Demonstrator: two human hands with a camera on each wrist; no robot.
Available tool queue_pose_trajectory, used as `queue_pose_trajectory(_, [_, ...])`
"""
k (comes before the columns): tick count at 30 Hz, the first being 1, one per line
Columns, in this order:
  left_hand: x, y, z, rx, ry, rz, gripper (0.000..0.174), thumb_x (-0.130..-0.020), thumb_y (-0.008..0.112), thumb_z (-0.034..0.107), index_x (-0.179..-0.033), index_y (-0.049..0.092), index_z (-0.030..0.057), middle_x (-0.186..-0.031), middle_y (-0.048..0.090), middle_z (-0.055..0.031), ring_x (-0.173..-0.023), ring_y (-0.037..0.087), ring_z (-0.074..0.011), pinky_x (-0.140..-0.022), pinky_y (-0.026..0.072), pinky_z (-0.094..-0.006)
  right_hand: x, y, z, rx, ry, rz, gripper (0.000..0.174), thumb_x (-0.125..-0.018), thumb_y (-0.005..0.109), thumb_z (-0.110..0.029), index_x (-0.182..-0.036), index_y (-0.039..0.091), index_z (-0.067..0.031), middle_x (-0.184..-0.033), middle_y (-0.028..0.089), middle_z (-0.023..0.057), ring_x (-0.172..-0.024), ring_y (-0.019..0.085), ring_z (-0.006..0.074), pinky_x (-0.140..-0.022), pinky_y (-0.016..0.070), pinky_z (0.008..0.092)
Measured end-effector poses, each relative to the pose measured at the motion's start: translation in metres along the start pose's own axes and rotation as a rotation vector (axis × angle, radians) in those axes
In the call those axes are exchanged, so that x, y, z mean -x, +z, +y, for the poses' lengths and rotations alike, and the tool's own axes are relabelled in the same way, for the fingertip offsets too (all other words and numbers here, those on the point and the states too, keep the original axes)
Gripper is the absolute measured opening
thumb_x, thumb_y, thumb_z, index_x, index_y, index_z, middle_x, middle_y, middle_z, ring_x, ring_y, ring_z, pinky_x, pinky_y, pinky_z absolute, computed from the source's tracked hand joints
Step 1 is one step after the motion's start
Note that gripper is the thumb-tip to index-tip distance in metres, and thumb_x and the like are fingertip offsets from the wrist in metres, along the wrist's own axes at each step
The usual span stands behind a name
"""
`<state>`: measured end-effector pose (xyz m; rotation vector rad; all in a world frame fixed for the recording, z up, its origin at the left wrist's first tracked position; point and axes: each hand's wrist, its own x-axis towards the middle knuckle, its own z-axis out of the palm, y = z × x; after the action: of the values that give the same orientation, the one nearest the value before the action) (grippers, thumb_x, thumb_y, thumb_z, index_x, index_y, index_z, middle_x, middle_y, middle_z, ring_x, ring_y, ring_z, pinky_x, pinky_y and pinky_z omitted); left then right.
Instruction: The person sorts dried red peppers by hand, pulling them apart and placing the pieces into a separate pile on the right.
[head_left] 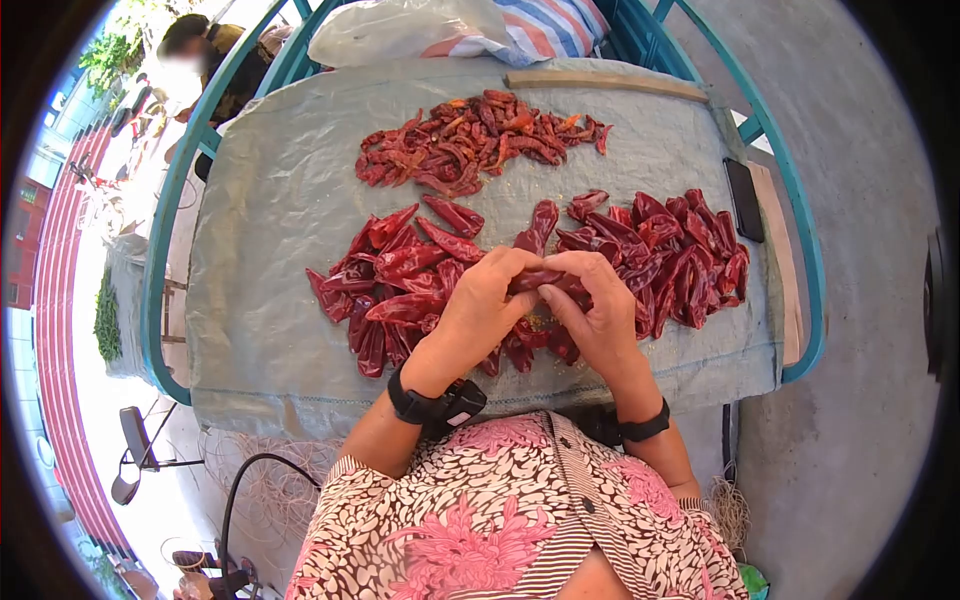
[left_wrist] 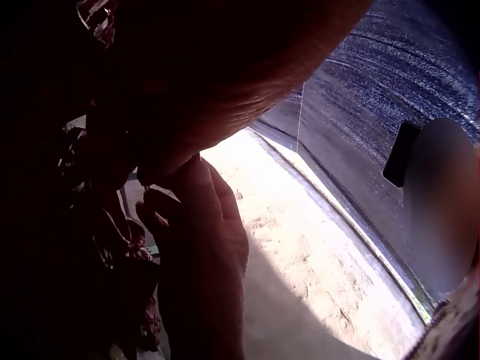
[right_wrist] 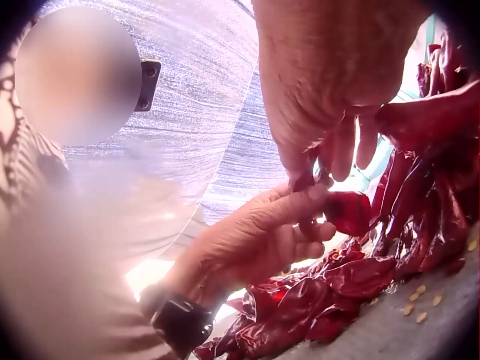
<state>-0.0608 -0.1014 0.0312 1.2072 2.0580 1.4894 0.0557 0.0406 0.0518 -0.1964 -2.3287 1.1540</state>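
Both hands meet over the middle of the work surface and pinch one dried red chili pepper (head_left: 540,281). My left hand (head_left: 481,305) grips its left part between thumb and fingers, and my right hand (head_left: 602,305) grips the other part. Seen from the right wrist, a glossy piece of the pepper (right_wrist: 349,214) shows beside the left fingertips. The left wrist view is mostly in shadow, with the right hand (left_wrist: 202,247) touching the left fingers. Just beyond the hands lies another whole chili (head_left: 538,226).
Glossy chilies lie in a left pile (head_left: 405,265) and a right pile (head_left: 690,255); shrivelled, split-looking ones form a far pile (head_left: 460,145). Loose seeds (right_wrist: 420,294) dot the grey sheet (head_left: 265,250). A phone (head_left: 743,200) lies at right, a wooden strip (head_left: 605,84) at the back, inside blue rails (head_left: 805,270).
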Motion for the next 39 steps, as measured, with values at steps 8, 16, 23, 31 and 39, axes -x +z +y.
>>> queue_pose_trajectory(8, [-0.007,0.007,-0.008,-0.004,-0.120,0.131,0.038,-0.088,0.072,-0.002,-0.124,0.060,0.0030,-0.106,0.068,-0.0142,-0.096,0.068,-0.0241,-0.078,0.0550,-0.0343,0.005,-0.008,0.005,-0.134,0.104,0.082,0.022,-0.090,0.076,0.000,-0.109,0.067,-0.0036,-0.102,0.066,0.0055,-0.083,0.067,0.0127,-0.074,0.0547,0.0272])
queue_pose_trajectory(16, [-0.012,0.010,-0.001,0.125,-0.044,0.086,0.047,-0.091,0.068,-0.005,-0.135,0.055,0.0031,-0.119,0.062,-0.0145,-0.098,0.068,-0.0185,-0.074,0.0562,-0.0307,-0.004,-0.012,0.016,-0.009,0.080,0.306,0.020,-0.091,0.073,0.000,-0.109,0.067,-0.0055,-0.104,0.068,0.0059,-0.097,0.064,0.0177,-0.087,0.0504,0.0312])
queue_pose_trajectory(23, [-0.018,-0.004,-0.029,-0.552,0.057,0.352,0.041,-0.090,0.062,-0.001,-0.130,0.061,0.0048,-0.123,0.059,-0.0136,-0.106,0.059,-0.0301,-0.092,0.0480,-0.0415,0.000,-0.005,0.029,0.316,-0.084,0.232,0.025,-0.084,0.075,-0.004,-0.107,0.069,-0.0098,-0.108,0.070,0.0054,-0.104,0.063,0.0269,-0.098,0.0442,0.0422])
queue_pose_trajectory(31, [-0.019,0.000,-0.047,-0.957,-0.179,0.232,0.049,-0.089,0.067,0.008,-0.137,0.064,0.0179,-0.148,0.052,-0.0129,-0.119,0.056,-0.0325,-0.096,0.0423,-0.0482,0.008,0.003,0.019,0.557,-0.164,-0.134,0.045,-0.074,0.086,-0.030,-0.114,0.070,-0.0177,-0.102,0.068,-0.0005,-0.107,0.060,0.0208,-0.119,0.0241,0.0553])
queue_pose_trajectory(39, [-0.022,-0.002,-0.059,-0.944,-0.135,0.258,0.037,-0.090,0.063,0.004,-0.124,0.068,0.0188,-0.143,0.055,-0.0128,-0.119,0.058,-0.0321,-0.095,0.0420,-0.0474,0.011,0.010,0.019,0.606,-0.148,-0.174,0.042,-0.074,0.084,-0.023,-0.113,0.071,-0.0153,-0.090,0.065,-0.0001,-0.096,0.059,0.0221,-0.120,0.0238,0.0555])
